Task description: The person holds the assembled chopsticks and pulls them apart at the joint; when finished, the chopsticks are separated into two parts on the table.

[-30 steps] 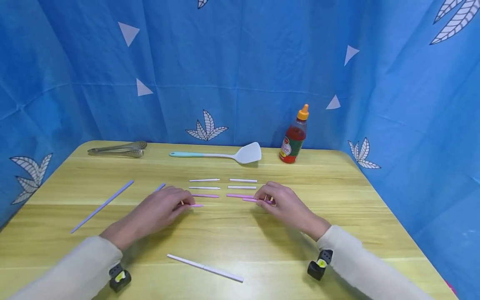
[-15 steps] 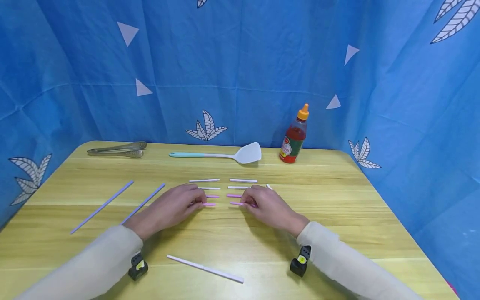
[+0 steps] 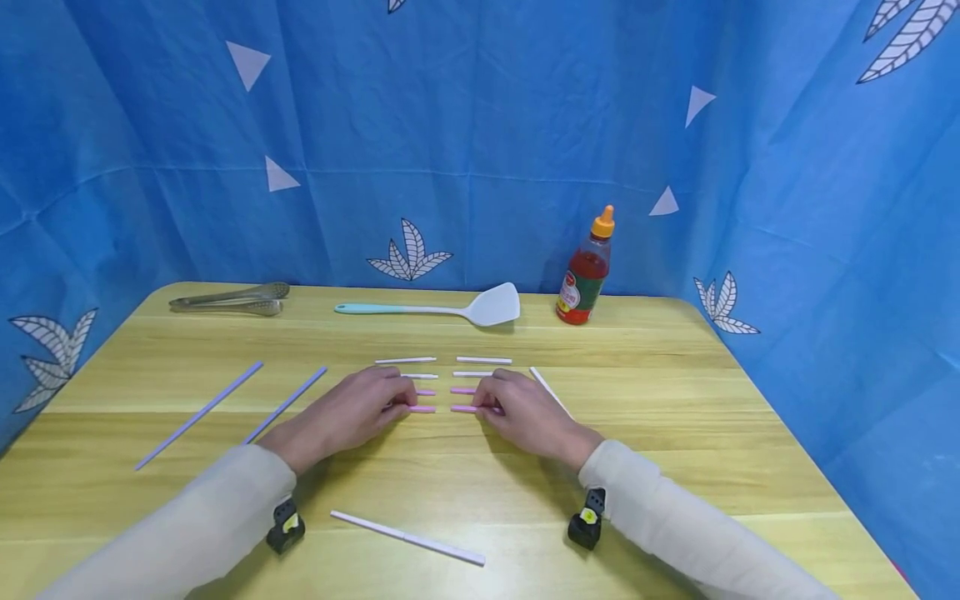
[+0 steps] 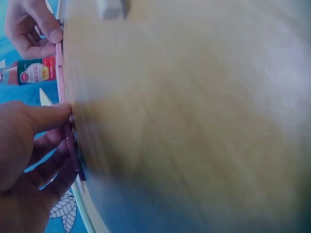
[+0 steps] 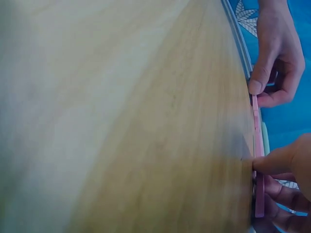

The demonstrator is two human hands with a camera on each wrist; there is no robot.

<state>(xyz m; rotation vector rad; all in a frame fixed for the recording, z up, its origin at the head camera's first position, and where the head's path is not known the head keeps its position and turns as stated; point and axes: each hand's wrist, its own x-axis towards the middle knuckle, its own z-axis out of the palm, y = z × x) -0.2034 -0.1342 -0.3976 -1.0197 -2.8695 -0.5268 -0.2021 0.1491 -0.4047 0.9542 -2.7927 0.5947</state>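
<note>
In the head view, my left hand pinches a thin pink stick, its end poking out to the right. Facing it, my right hand pinches another pink stick pointing left. The two ends lie roughly in line with a small gap between them. Just behind are a second left pink stick and a second right one, partly covered by the hands. Thumb and fingers hold the left stick in the left wrist view, and the right stick in the right wrist view.
Farther back lie short white sticks in two facing columns. One white stick slants beside the right hand. Long purple sticks lie left, a pale jointed stick in front. Tongs, a spatula and a sauce bottle line the back.
Both hands have moved inward, the left to the right and the right to the left, bringing their pink sticks' ends closer and in line. The slanted white stick has come into view.
</note>
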